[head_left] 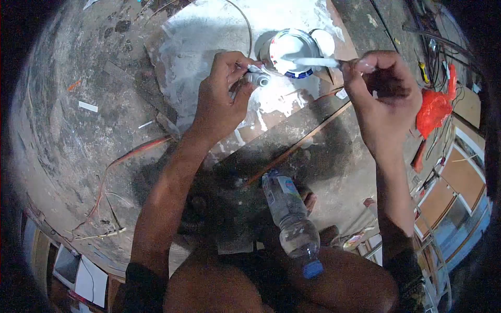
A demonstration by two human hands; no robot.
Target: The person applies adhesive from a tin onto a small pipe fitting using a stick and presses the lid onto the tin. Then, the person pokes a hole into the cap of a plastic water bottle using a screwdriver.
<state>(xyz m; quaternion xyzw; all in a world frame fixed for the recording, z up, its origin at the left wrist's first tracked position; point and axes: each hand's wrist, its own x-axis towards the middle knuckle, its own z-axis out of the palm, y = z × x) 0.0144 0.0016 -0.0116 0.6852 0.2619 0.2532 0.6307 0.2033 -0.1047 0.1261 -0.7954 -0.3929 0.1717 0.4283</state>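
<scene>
The left hand (220, 99) pinches a small, pale, round-mouthed piece (258, 79). At its two o'clock, nearer it than the right hand, stands a round tub (300, 74) holding smooth white stuff (288, 46). The right hand (385, 107) pinches a slender white-coated stick (316, 61), pointing to nine o'clock over the tub.

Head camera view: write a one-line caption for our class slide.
Left hand pinches a small fitting, right hand a white-coated stick, near an open white can.

Dark short sleeves (144, 286); dark lap cloth (266, 263); bare forearms (169, 195), left hand (222, 96), right hand (383, 99).
</scene>
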